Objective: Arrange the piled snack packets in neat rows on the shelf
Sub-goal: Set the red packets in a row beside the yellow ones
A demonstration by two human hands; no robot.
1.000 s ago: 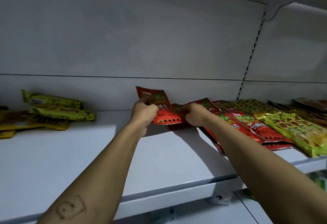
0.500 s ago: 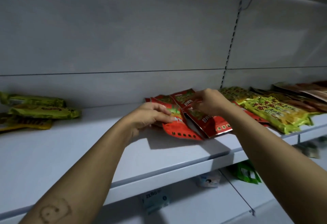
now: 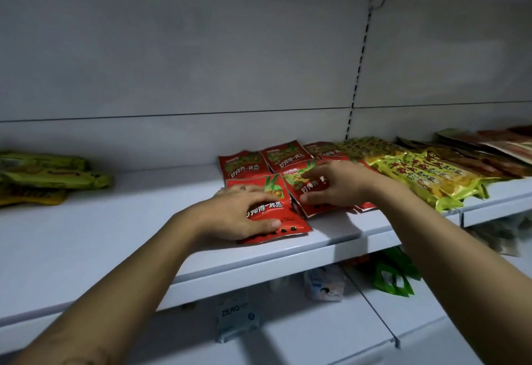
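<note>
Far left of frame: green packs (image 3: 51, 176) piled on shelf (image 3: 115, 235). Centre: left hand (image 3: 239, 215), fingers spread flat, presses front red pack (image 3: 293, 220) near shelf edge. Just right, right hand (image 3: 342, 186), fingers also spread, rests on 2nd red pack (image 3: 315, 187), touching the 1st. Back red packs (image 3: 243, 164) in a row behind. Right: yellow packs (image 3: 426, 176) heaped

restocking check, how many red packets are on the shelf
5 red packets: three along the back, one under the left hand, one under the right hand; more may hide beneath.
</note>
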